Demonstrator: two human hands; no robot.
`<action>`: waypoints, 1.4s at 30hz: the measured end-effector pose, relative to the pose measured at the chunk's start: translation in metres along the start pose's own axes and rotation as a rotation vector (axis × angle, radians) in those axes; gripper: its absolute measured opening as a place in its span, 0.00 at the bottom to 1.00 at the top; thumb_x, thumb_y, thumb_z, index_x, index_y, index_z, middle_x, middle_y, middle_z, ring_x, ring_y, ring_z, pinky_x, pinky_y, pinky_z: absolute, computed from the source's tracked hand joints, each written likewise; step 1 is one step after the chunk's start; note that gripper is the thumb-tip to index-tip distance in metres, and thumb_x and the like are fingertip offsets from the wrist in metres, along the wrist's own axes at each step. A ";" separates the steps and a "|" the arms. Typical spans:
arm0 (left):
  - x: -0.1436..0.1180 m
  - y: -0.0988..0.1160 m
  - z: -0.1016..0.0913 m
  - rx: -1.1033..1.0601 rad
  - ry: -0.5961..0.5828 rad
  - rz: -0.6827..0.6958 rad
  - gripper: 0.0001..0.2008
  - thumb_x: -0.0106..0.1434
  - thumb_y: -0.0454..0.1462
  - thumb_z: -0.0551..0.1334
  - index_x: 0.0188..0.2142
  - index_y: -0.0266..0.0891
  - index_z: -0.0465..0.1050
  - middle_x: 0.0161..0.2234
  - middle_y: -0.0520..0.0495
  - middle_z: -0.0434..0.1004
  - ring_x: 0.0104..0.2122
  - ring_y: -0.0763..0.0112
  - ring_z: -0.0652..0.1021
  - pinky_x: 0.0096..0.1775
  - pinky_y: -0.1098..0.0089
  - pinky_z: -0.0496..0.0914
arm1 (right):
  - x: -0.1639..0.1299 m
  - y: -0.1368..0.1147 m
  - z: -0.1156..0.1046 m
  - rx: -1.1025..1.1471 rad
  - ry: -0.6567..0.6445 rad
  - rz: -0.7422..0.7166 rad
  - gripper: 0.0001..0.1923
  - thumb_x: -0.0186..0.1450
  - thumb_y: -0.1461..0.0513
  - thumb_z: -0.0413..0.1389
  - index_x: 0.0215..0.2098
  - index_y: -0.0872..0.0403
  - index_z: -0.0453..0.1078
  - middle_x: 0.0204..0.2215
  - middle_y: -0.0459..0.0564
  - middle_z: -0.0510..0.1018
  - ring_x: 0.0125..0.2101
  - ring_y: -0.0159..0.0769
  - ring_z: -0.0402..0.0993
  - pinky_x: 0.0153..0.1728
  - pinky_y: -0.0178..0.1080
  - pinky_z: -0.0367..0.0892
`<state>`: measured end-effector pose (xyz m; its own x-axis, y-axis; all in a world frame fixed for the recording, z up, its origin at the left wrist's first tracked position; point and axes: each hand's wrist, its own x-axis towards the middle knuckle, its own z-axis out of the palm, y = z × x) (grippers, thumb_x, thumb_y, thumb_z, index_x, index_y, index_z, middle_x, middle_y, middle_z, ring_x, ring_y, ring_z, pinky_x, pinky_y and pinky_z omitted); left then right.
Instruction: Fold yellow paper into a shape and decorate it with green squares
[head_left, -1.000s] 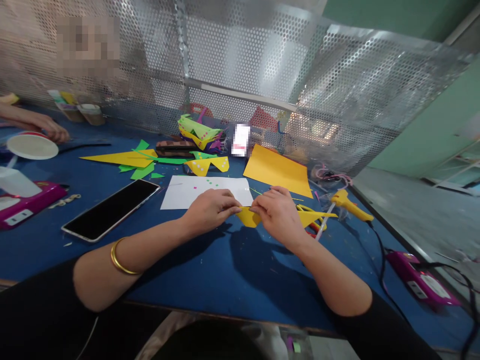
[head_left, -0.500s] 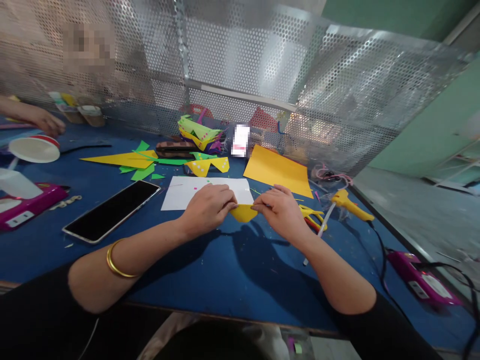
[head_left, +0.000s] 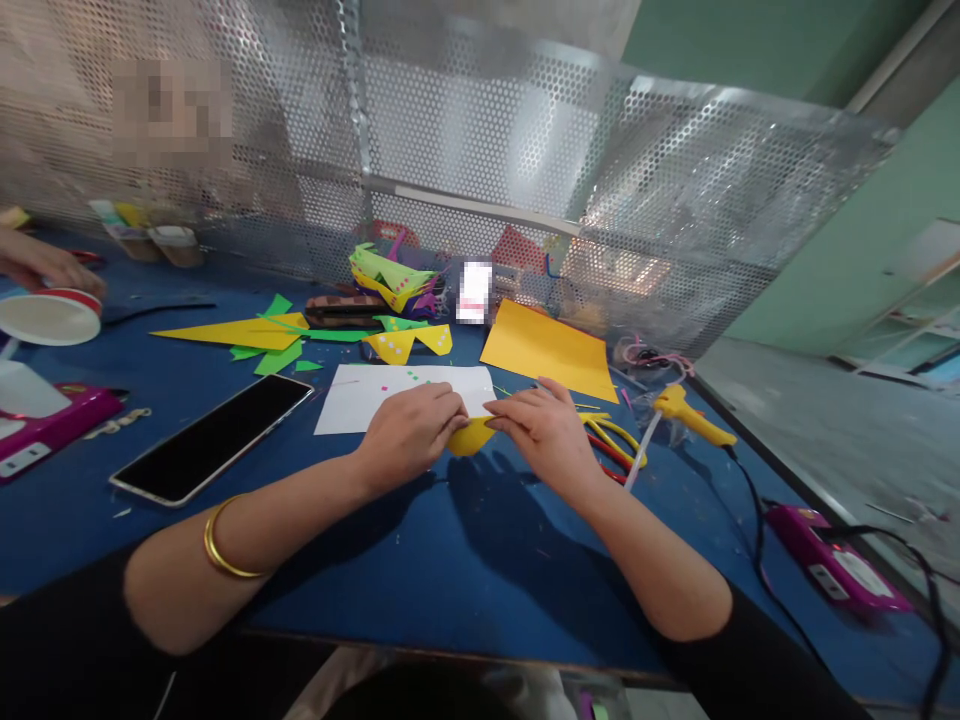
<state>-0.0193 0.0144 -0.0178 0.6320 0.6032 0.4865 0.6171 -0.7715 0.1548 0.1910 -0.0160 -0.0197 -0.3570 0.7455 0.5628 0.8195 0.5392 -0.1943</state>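
Observation:
A small piece of yellow paper (head_left: 471, 438) is pinched between my two hands above the blue table. My left hand (head_left: 411, 428) closes its thumb and fingers on the left end of the piece. At the other end, my right hand (head_left: 544, 430) pinches the top edge with its fingertips. Part of the piece is hidden by the fingers. Just behind my left hand lies a white sheet (head_left: 352, 398) with a few tiny coloured bits on it. Scissors with yellow and red handles (head_left: 624, 440) lie beside my right hand.
A black phone (head_left: 217, 440) lies at left, near a purple power strip (head_left: 60, 425). Yellow and green paper cutouts (head_left: 409, 343) and a yellow sheet (head_left: 551, 350) lie behind. A yellow glue gun (head_left: 694, 417) rests at right. Another person's hand (head_left: 56, 268) is by a paper cup (head_left: 52, 318).
The view has shifted slightly. Both hands still pinch the yellow piece, and its visible part looks narrower and tilted. My right fingers have moved closer to my left. The other person's hand has moved left.

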 end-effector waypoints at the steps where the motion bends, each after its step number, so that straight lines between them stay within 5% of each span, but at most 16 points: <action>1: 0.000 0.000 -0.001 0.023 0.014 0.005 0.12 0.70 0.37 0.53 0.34 0.38 0.72 0.31 0.46 0.74 0.33 0.65 0.73 0.34 0.67 0.63 | 0.000 0.001 -0.001 0.006 0.013 0.015 0.06 0.69 0.59 0.56 0.39 0.48 0.76 0.35 0.44 0.83 0.38 0.36 0.77 0.57 0.46 0.53; 9: 0.001 -0.006 -0.001 0.064 0.007 0.040 0.15 0.72 0.40 0.51 0.38 0.39 0.75 0.33 0.47 0.77 0.33 0.66 0.75 0.31 0.68 0.61 | 0.001 -0.007 -0.008 -0.087 0.044 -0.017 0.10 0.67 0.60 0.57 0.28 0.51 0.74 0.23 0.43 0.78 0.29 0.34 0.72 0.55 0.44 0.55; 21: -0.003 -0.001 0.003 -0.005 0.050 0.024 0.11 0.69 0.37 0.54 0.33 0.39 0.74 0.29 0.48 0.75 0.30 0.67 0.74 0.30 0.69 0.61 | 0.002 -0.004 -0.002 0.006 -0.003 0.010 0.07 0.69 0.59 0.56 0.39 0.47 0.77 0.35 0.43 0.83 0.38 0.35 0.76 0.56 0.46 0.54; 27: -0.002 -0.004 0.001 -0.051 0.007 -0.038 0.12 0.69 0.38 0.55 0.35 0.40 0.76 0.31 0.48 0.77 0.32 0.67 0.75 0.31 0.69 0.60 | 0.002 -0.007 -0.006 -0.089 0.046 0.010 0.11 0.68 0.60 0.56 0.29 0.52 0.75 0.25 0.45 0.77 0.30 0.35 0.71 0.49 0.42 0.58; 31: -0.001 -0.006 0.005 -0.156 -0.014 -0.035 0.13 0.70 0.41 0.55 0.39 0.41 0.78 0.32 0.48 0.78 0.34 0.67 0.76 0.33 0.70 0.62 | 0.001 -0.013 -0.004 -0.126 0.070 -0.062 0.11 0.68 0.62 0.55 0.27 0.53 0.73 0.23 0.46 0.76 0.29 0.34 0.69 0.51 0.42 0.57; 35: -0.001 -0.003 0.003 -0.155 0.006 -0.026 0.14 0.69 0.40 0.56 0.32 0.38 0.76 0.27 0.49 0.74 0.29 0.68 0.73 0.31 0.70 0.60 | 0.001 -0.014 0.001 -0.101 0.089 -0.097 0.12 0.69 0.62 0.54 0.29 0.53 0.74 0.24 0.45 0.77 0.29 0.33 0.70 0.53 0.43 0.56; 42: -0.001 -0.003 -0.004 -0.061 0.062 -0.048 0.12 0.69 0.38 0.56 0.31 0.37 0.74 0.28 0.48 0.73 0.30 0.67 0.72 0.32 0.69 0.59 | 0.003 0.001 -0.003 -0.032 0.144 -0.053 0.06 0.68 0.61 0.57 0.38 0.48 0.78 0.35 0.44 0.82 0.37 0.35 0.75 0.57 0.45 0.52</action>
<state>-0.0237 0.0159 -0.0151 0.5706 0.6276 0.5296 0.6152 -0.7539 0.2306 0.1921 -0.0144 -0.0161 -0.3337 0.6513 0.6815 0.8160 0.5615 -0.1371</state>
